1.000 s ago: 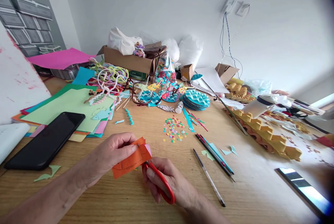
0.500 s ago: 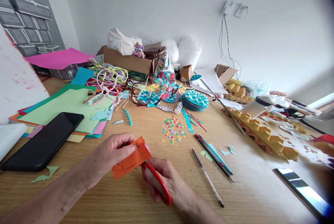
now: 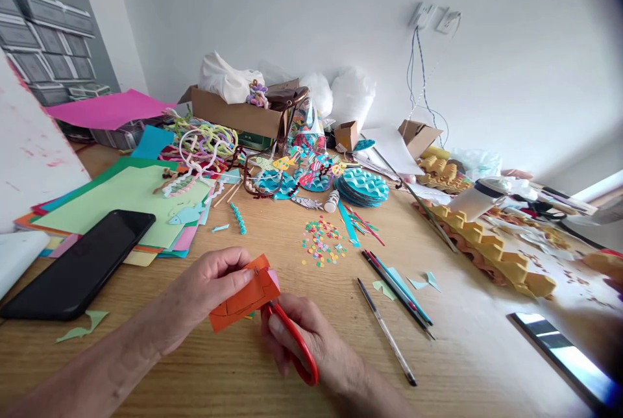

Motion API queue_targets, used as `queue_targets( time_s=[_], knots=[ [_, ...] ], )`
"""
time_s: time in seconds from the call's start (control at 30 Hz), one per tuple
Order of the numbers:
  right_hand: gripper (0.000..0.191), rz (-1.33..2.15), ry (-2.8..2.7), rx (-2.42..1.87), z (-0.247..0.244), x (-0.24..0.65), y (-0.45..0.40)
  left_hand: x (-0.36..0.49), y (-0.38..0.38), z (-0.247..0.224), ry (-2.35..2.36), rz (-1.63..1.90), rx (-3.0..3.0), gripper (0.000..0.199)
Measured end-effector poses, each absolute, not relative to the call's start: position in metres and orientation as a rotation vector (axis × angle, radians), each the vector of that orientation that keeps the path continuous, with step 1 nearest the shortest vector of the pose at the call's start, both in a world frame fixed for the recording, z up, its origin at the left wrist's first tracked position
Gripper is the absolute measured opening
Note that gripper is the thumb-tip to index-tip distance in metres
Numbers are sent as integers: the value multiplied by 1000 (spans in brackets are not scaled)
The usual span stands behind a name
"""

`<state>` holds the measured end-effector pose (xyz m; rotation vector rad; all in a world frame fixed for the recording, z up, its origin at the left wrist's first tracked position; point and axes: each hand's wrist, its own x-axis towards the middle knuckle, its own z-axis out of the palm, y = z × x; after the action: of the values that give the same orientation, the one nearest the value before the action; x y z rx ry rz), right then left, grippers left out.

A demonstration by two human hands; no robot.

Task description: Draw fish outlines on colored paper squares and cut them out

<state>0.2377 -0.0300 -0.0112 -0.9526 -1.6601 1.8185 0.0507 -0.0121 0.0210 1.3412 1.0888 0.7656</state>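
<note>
My left hand (image 3: 221,282) pinches a piece of orange paper (image 3: 243,301) between thumb and fingers. Dark outlines are drawn on the paper, and a bit of pink shows behind its right corner. My right hand (image 3: 302,333) is closed around red-handled scissors (image 3: 298,340), with their blades at the paper's lower right edge. How far the blades are apart is hard to tell. Both hands are above the wooden table (image 3: 195,366). Beyond them lies a scatter of coloured paper dots (image 3: 324,241).
A black phone (image 3: 80,262) rests on coloured paper sheets (image 3: 131,200) at left. Pens (image 3: 387,333) and brushes (image 3: 399,288) lie at right, near a yellow egg carton (image 3: 487,249). Behind are teal scalloped discs (image 3: 363,185), pipe cleaners (image 3: 209,139) and a cardboard box (image 3: 233,113).
The scissors and my right hand have shifted slightly left. More of the pink piece shows at the orange paper's right corner, and that edge looks bent. My left hand keeps its grip.
</note>
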Motion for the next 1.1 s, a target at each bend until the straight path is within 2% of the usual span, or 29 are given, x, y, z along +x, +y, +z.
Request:
queue_targets(
  time_s=[0.23, 1.1],
  knots=[
    [56, 1819, -1665, -958, -10, 238, -30, 53, -13, 23, 1104, 767, 1319, 29],
    [42, 1675, -1749, -1041, -16, 238, -32, 48, -11, 20, 1073, 744, 1329, 25]
  ],
)
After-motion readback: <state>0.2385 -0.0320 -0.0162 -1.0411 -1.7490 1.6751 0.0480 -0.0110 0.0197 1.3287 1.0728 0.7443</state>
